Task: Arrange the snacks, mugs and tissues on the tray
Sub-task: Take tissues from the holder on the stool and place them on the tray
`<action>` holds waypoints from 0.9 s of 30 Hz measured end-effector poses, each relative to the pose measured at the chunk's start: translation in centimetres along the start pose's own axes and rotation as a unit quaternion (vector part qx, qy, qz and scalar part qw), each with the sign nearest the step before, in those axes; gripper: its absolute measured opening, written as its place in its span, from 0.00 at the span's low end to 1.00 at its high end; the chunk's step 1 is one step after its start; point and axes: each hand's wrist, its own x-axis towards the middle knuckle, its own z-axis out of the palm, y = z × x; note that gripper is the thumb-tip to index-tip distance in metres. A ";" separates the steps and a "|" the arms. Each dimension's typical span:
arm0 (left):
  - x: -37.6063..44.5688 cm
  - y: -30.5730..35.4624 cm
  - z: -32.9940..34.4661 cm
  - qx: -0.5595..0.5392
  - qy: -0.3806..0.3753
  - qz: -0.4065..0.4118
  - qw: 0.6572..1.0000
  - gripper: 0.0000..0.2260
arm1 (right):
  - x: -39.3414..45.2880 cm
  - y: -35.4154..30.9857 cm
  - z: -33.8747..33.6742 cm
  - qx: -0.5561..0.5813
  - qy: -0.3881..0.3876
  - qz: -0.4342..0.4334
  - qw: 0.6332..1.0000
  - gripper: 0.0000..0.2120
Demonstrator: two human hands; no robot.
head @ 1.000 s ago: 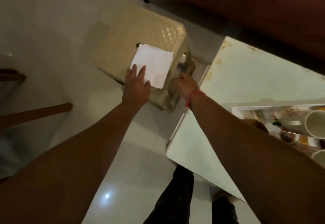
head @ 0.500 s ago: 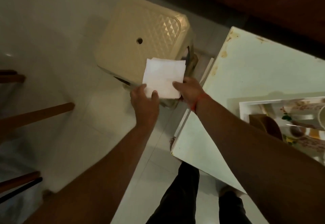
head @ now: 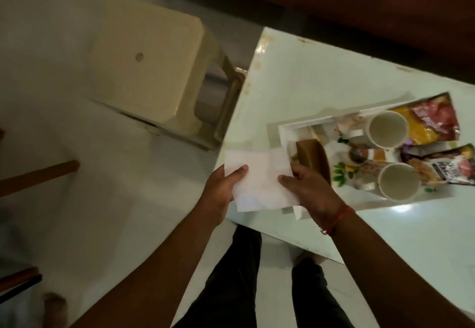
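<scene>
Left hand point(head: 218, 194), right hand point(head: 308, 188) both pinch tissues point(head: 259, 181); tissues, right hand hide tray point(head: 303, 124) near corner; snack packets point(head: 434, 122) blurred.

A cream plastic stool point(head: 144, 68) with a small round hole in its seat stands on the pale glossy floor point(head: 51, 32) at about ten o'clock. Just beside it, toward two o'clock, is a pale green table point(head: 321, 75). Brown wooden bars point(head: 38, 177) jut in at nine o'clock.
</scene>
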 end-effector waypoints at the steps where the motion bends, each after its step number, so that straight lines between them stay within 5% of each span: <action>1: -0.7 -0.1 1.4 0.024 -0.008 0.013 1.000 0.10 | -1.0 -0.1 -1.2 -0.003 0.023 -0.030 0.999 0.09; 12: -5.1 -1.7 13.1 0.183 -0.060 0.114 0.975 0.04 | -7.8 0.9 -11.9 0.113 0.156 -0.102 0.976 0.08; 16: -5.1 -3.3 15.5 0.217 -0.046 0.114 0.969 0.05 | -8.4 2.4 -13.4 -0.007 0.222 -0.138 0.965 0.08; 20: -5.7 -4.4 17.0 0.268 -0.009 0.123 0.956 0.05 | -8.7 2.9 -13.2 -0.201 0.294 -0.211 0.910 0.16; 27: -6.6 -5.1 18.3 0.293 -0.017 0.139 0.946 0.07 | -8.5 2.3 -11.0 -0.372 0.262 -0.272 0.848 0.19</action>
